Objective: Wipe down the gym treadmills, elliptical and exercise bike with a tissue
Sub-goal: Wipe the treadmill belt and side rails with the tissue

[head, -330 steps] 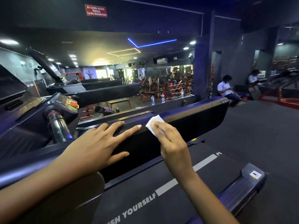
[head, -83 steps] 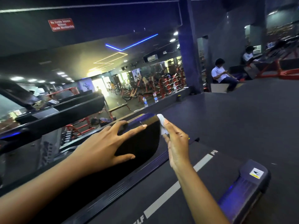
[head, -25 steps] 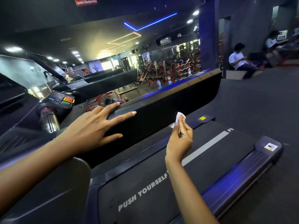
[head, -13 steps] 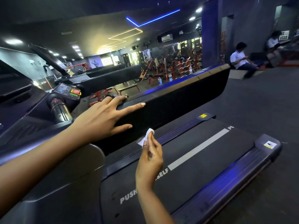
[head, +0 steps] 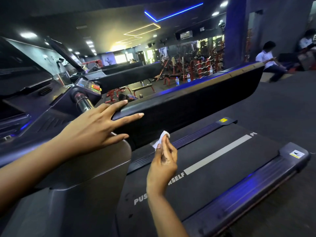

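A black treadmill fills the view, its long padded side rail [head: 196,98] running from centre to upper right. My left hand [head: 97,127] rests flat on the near end of that rail, fingers spread. My right hand [head: 164,159] pinches a small folded white tissue [head: 161,139] just below the rail, over the ribbed side strip [head: 193,135] beside the running belt [head: 222,168]. The belt carries a grey stripe and white lettering. The console [head: 89,86] with coloured buttons sits at left.
A second treadmill [head: 130,74] stands beyond the rail. Red weight racks [head: 196,65] and water bottles show farther back. Two people sit at the right, one in a white shirt [head: 268,60]. Dark floor [head: 282,103] spreads to the right of the belt.
My right hand with the tissue has come down from the far end of the rail toward me, to the near ribbed side strip. My left hand stays on the rail.
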`<state>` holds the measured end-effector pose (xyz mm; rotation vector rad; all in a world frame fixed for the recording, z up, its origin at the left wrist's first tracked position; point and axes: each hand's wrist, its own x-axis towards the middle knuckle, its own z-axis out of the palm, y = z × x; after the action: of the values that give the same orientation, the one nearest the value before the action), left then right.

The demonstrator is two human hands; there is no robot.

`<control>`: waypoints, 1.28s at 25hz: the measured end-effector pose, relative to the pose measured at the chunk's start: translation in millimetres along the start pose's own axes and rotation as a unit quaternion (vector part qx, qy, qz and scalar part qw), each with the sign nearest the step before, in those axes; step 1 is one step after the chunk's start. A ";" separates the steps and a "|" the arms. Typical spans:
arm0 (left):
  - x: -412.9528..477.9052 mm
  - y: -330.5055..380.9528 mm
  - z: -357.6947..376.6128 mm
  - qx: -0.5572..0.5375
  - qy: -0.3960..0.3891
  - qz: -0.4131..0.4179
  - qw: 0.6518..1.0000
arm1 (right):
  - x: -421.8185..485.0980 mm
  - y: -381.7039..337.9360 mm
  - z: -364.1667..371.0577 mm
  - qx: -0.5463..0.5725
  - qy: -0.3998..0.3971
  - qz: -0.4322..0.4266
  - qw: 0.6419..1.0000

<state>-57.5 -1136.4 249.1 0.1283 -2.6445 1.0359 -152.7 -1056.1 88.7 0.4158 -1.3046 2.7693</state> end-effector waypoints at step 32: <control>-3.4 2.1 4.9 -0.011 0.012 -0.016 1.000 | 106.4 -7.5 -21.8 -0.215 -0.015 -0.227 0.950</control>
<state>-55.8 -1138.2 243.3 0.1537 -2.6224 0.9928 -258.6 -1041.8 109.1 0.6300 -1.5345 2.0466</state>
